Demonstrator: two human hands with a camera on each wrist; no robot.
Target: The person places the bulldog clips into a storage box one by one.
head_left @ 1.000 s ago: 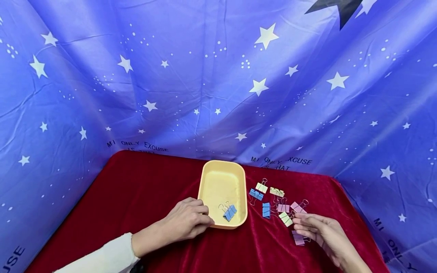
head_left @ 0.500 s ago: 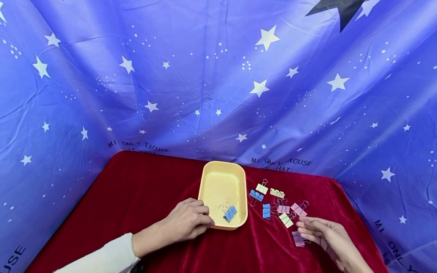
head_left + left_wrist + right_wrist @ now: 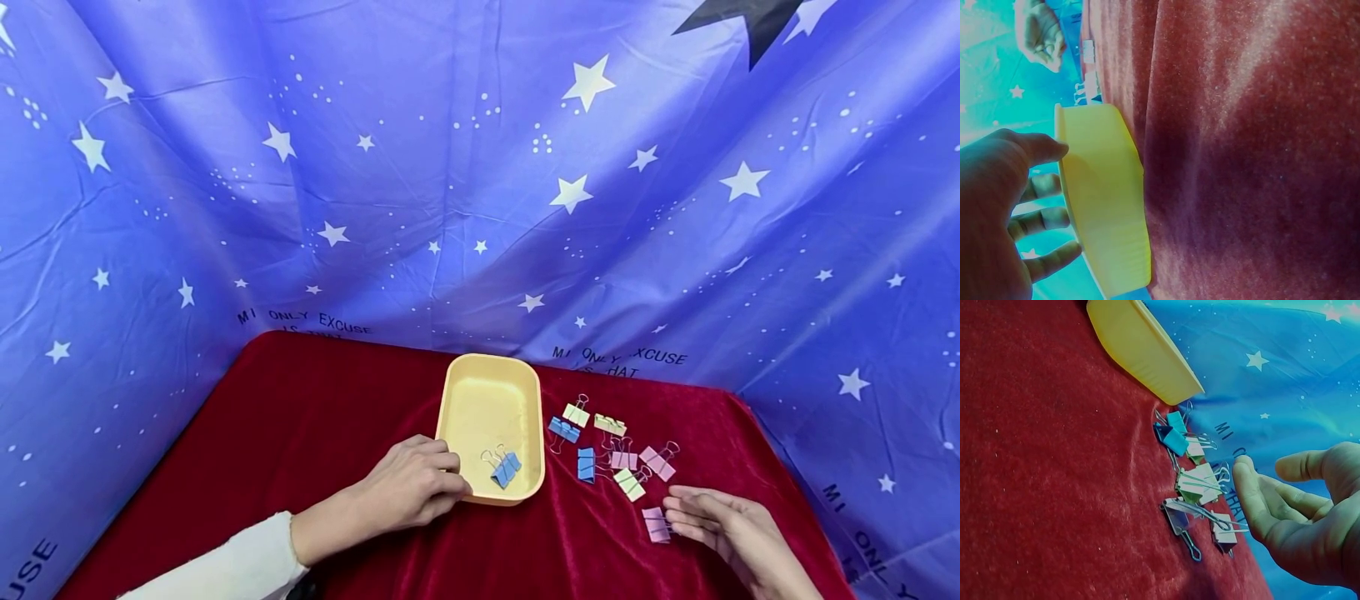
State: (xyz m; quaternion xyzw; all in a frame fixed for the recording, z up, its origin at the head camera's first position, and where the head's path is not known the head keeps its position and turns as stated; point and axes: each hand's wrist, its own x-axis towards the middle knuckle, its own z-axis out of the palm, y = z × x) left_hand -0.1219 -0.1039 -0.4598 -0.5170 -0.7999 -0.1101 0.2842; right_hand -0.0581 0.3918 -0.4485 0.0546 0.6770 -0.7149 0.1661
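Blue star-printed backdrop [image 3: 405,208] spans the view from left edge to right, hanging in soft folds behind a surface draped in red velvet cloth [image 3: 315,425]. At lower left, a white sleeve [image 3: 225,558], cuff at the wrist. Next along, the left hand [image 3: 408,485] at the near left corner of a yellow tray [image 3: 487,408], fingers bent to the rim; left wrist view puts thumb and fingers close about that rim, so the hand has hold of the tray. Tray sits on the cloth, hollow side up. Inside, toward the near end: blue clip [image 3: 505,469], wire handles raised. Right of the tray, a loose scatter of binder clips on the cloth. Nearest the tray wall, a second blue one [image 3: 564,429], with a cream clip [image 3: 576,414] close against its far side; then a third blue one [image 3: 586,465], standing nearer the person. Farther right, a yellow clip [image 3: 610,425] at the back, a pink clip [image 3: 623,460] and a pale green-yellow clip [image 3: 629,484] nearer and close together. Last of the scatter: mauve clip [image 3: 656,525] nearest the person, another pink one [image 3: 657,462] beyond it. At far right, the right hand [image 3: 738,533], palm side visible, fingers extended and thumb well parted from them in the right wrist view; nothing held. Fingertips just beside the mauve clip; contact cannot be told.
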